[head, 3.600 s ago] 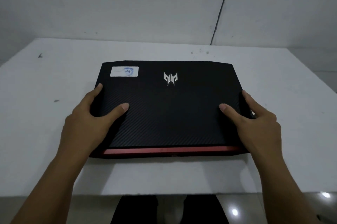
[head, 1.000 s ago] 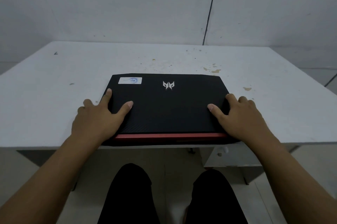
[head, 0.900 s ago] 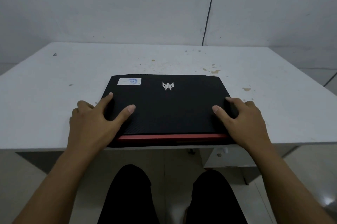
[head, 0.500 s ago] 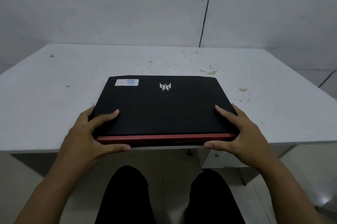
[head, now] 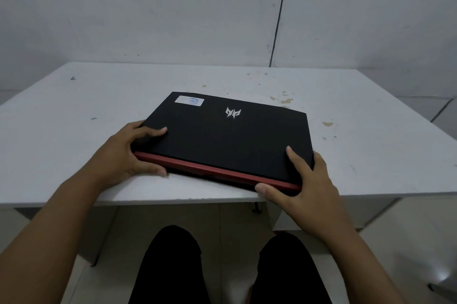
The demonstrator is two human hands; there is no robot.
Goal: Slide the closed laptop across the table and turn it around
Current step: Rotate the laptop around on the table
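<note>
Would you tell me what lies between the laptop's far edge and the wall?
Only bare, paint-flecked table separates the laptop from the wall, per the head view.

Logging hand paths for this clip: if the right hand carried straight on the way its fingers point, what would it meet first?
The right hand already grips the laptop at its near right corner; its fingers point up-left across the lid, so probably only lid, toward the silver logo.

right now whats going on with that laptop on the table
A person grips a closed black laptop at its two near corners, left hand and right hand. It sits skewed at the near edge of the white table, red strip facing the person, right near corner past the edge. The turn looks barely begun.
</note>
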